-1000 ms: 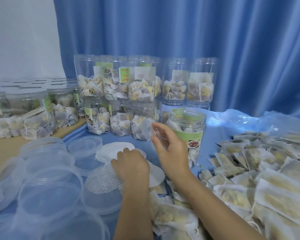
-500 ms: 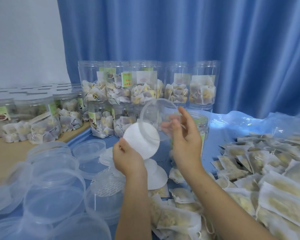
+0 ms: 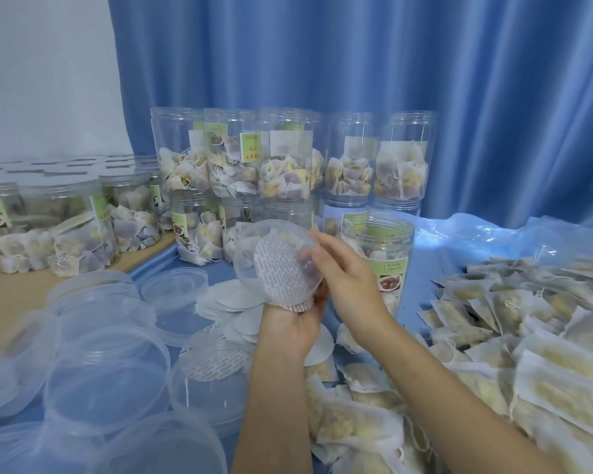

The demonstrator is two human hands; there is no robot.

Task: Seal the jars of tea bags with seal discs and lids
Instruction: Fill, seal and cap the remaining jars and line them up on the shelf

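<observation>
A clear plastic lid (image 3: 254,244) is tilted up in front of me, above the blue table cover. A seal disc (image 3: 281,273) with a red printed pattern lies inside it. My left hand (image 3: 293,325) is under the lid's lower edge, with its fingers on the disc's rim. My right hand (image 3: 348,280) pinches the lid's right rim. Just behind my right hand stands an open jar of tea bags (image 3: 382,246) with a green label and no lid.
Several loose clear lids (image 3: 107,367) crowd the left front; one holds a printed disc (image 3: 213,364). White seal discs (image 3: 226,299) lie piled below my hands. Loose tea bags (image 3: 528,336) cover the right. Stacked open jars (image 3: 285,159) stand behind, lidded jars (image 3: 59,213) at left.
My left hand lifted a disc off the pile and brought it into the lid, which my right hand raised from beside the jar. The disc now shows its printed side through the lid.
</observation>
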